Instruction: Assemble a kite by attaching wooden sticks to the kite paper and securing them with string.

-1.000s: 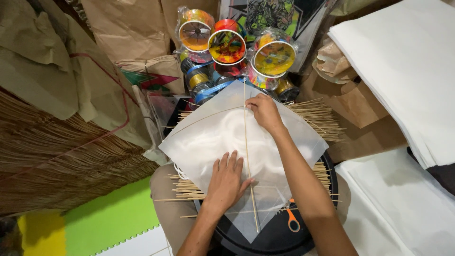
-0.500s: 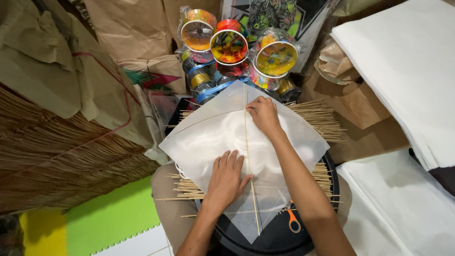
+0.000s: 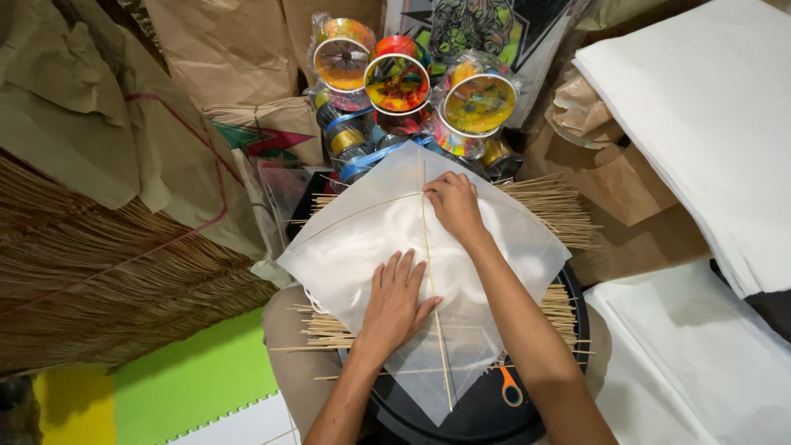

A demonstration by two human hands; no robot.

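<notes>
A white diamond-shaped paper kite [image 3: 362, 239] lies flat on a round black tray [image 3: 486, 412] on my lap. A thin bamboo spine stick [image 3: 432, 288] runs down its middle. My left hand [image 3: 395, 301] lies flat on the paper just left of the stick, fingers spread. My right hand [image 3: 451, 204] presses on the paper near the upper part of the stick, fingers curled down beside it. A curved cross stick shows through the paper at upper left.
Bundles of thin bamboo sticks [image 3: 552, 206] lie under the kite. Orange-handled scissors [image 3: 509, 387] rest on the tray. Colourful string spools [image 3: 397, 82] stand behind. White paper stacks [image 3: 709, 124] lie right, brown paper and straw matting [image 3: 107, 272] left.
My right hand has slid slightly along the upper part of the stick. My left hand stays flat on the paper.
</notes>
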